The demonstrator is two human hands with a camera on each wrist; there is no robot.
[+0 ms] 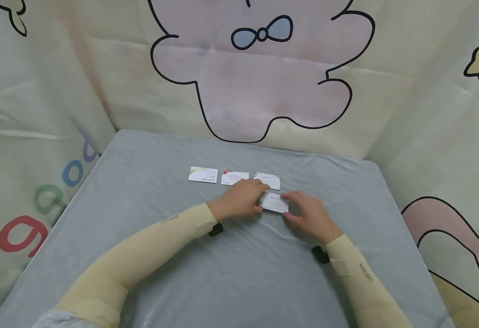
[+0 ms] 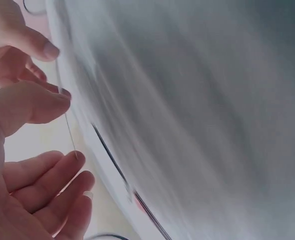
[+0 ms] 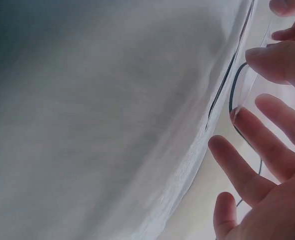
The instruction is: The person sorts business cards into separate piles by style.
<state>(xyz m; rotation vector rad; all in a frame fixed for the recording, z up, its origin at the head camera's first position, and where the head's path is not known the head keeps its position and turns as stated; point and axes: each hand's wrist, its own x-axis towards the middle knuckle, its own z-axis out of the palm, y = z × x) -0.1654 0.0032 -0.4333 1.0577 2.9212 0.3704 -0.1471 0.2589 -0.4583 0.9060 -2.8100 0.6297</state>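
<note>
Just above the table, a white business card [image 1: 274, 203] with small printing is held between both hands. My left hand [image 1: 241, 199] grips its left end, and my right hand [image 1: 307, 215] pinches its right end between thumb and fingers. The left wrist view shows this card edge-on as a thin line [image 2: 70, 131] between the left thumb [image 2: 35, 102] and fingertips. Behind it lie a card with a yellow curve [image 1: 203, 175], a card with red corner decoration [image 1: 234, 177] and a card with grey corner pattern [image 1: 269, 181]; the left hand partly covers the last two.
A grey cloth covers the table [image 1: 173, 273]. Pale curtains with cartoon drawings [image 1: 260, 91] hang along its back and sides. The three lying cards form a row toward the table's far side, with narrow gaps between them.
</note>
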